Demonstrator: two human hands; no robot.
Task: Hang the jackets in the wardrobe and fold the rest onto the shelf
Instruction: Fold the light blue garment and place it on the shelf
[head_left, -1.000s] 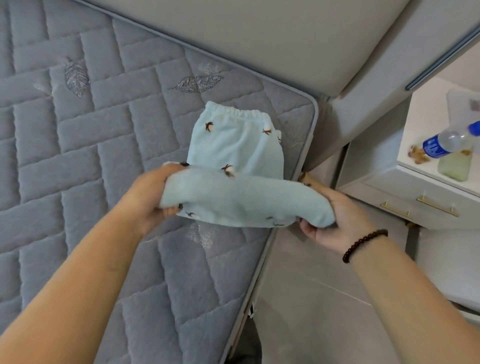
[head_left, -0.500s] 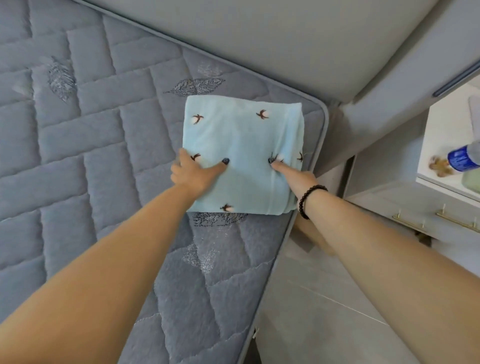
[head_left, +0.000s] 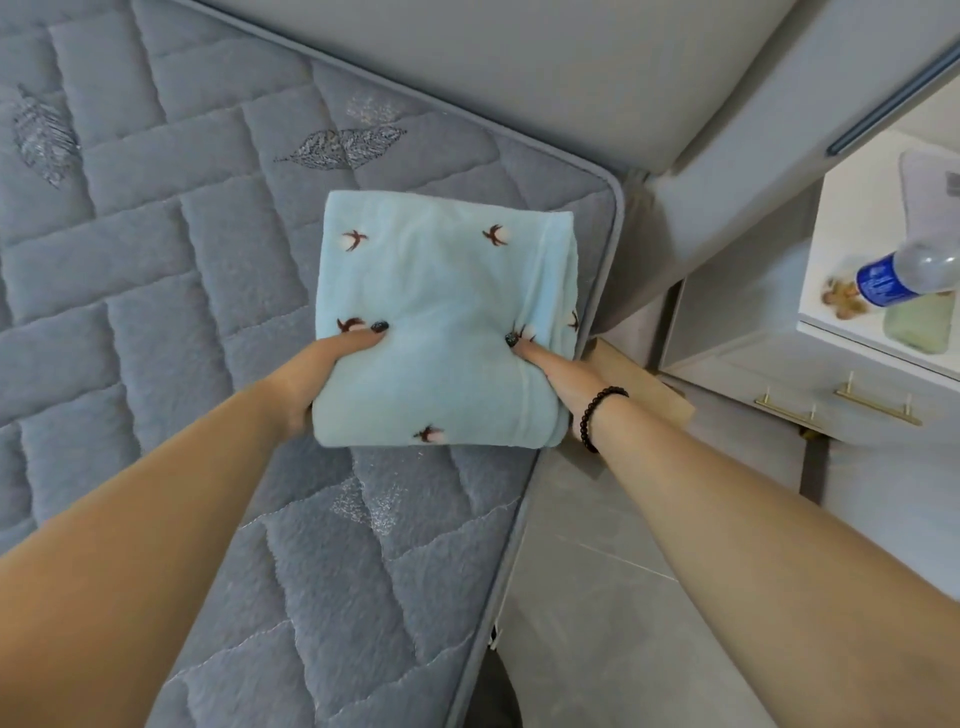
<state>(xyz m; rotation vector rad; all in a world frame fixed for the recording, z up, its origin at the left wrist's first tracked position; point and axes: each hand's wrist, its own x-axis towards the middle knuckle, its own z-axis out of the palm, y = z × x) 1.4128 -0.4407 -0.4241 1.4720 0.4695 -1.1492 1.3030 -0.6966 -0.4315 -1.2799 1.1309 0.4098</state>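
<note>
A light blue fleece garment (head_left: 441, 312) with small brown bird prints lies folded into a thick square near the right edge of the grey quilted bed (head_left: 156, 249). My left hand (head_left: 311, 379) grips its near left side, thumb on top and fingers tucked underneath. My right hand (head_left: 550, 374) grips its near right side the same way, thumb pressed into the top; a dark bead bracelet circles that wrist. The fingers of both hands are hidden under the fabric.
A padded grey headboard (head_left: 519, 67) runs behind the bed. To the right stands a white nightstand (head_left: 852, 291) with gold drawer handles, holding a plastic bottle (head_left: 904, 275) and small items. Grey tiled floor (head_left: 623, 597) lies between bed and nightstand.
The garment was folded over into a square and laid flat on the bed. Both hands then moved from pressing on its top to gripping its two near sides.
</note>
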